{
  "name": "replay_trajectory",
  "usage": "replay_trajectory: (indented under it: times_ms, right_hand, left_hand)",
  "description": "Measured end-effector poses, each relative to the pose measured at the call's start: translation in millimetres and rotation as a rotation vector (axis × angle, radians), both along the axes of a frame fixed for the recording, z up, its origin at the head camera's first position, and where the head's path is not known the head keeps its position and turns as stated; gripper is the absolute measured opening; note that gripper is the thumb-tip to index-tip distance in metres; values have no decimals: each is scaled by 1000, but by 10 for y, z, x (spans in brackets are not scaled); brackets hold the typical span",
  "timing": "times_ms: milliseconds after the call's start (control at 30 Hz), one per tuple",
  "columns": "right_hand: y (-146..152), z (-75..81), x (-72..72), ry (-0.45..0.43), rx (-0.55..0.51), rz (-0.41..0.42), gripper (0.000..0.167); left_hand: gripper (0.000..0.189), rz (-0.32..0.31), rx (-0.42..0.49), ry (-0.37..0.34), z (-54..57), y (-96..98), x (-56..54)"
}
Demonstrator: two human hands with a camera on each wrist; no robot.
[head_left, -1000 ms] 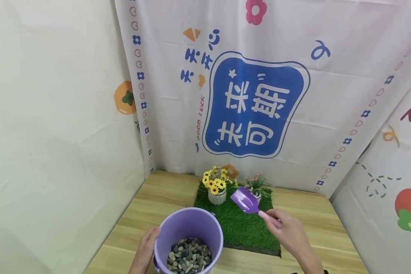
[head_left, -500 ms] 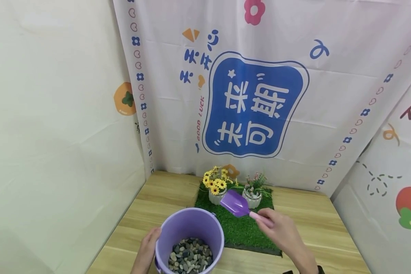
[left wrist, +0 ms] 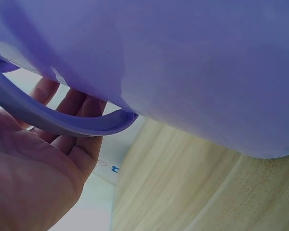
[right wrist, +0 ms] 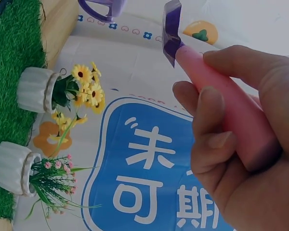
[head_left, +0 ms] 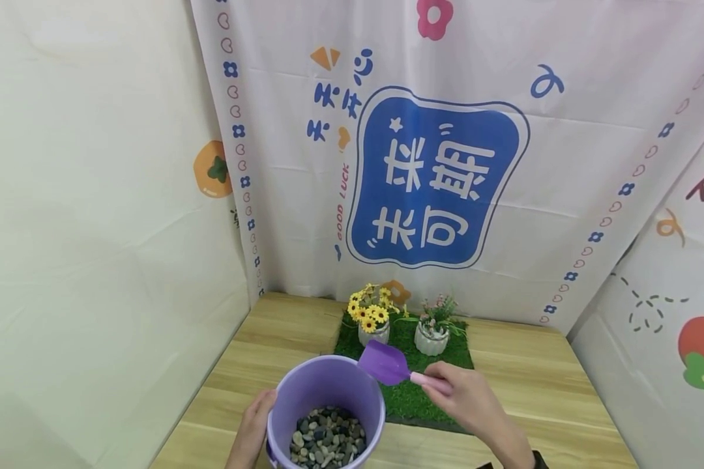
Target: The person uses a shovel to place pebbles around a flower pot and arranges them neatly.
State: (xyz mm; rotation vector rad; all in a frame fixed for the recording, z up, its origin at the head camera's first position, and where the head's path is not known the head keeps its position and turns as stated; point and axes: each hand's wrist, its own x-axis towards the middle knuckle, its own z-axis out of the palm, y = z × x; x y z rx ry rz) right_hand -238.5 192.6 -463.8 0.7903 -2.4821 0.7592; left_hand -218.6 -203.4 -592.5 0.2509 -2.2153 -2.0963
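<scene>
A purple bucket [head_left: 372, 394] with grey and tan pebbles [head_left: 327, 438] in its bottom stands at the table's near side. My left hand [head_left: 252, 426] touches its left outer wall. In the left wrist view the fingers [left wrist: 86, 153] reach behind the curved bucket handle [left wrist: 62, 124], their tips against the wall; the palm is apart from it. My right hand [head_left: 463, 394] grips the pink handle [right wrist: 221, 101] of a small purple hand shovel [head_left: 384, 362]. The shovel's blade appears at the bucket's right rim, pointing left. No pebbles show on the blade, and contact with the rim cannot be told.
Behind the bucket lies a green artificial grass mat [head_left: 413, 397]. A white pot of yellow flowers [head_left: 368, 309] and a white pot of pink flowers [head_left: 431, 339] stand on it. Printed cloth walls [head_left: 446, 182] enclose the wooden table [head_left: 528, 378].
My right hand has moved the shovel left and down, from over the pots and mat to the bucket's right rim. The left hand and bucket keep nearly the same place.
</scene>
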Motion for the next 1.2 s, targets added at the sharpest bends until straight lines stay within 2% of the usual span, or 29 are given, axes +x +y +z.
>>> replay_trajectory:
  times_ms: [200, 533, 867, 1067, 1200]
  right_hand:
    - [-23, -8, 7, -19, 22, 5, 17]
    - [-130, -48, 59, -161, 22, 80, 12]
    - [-188, -88, 16, -161, 62, 134, 9]
    - [-217, -93, -5, -185, 72, 182, 8]
    - [-258, -100, -22, -180, 100, 208, 7]
  left_hand:
    - [48, -3, -2, 1, 2, 17, -21]
    - [50, -14, 13, 0, 27, 21, -14]
    - [50, -13, 4, 10, 29, 30, 4]
    - [53, -31, 15, -30, 17, 28, -13]
    - [53, -19, 17, -45, 5, 31, -25]
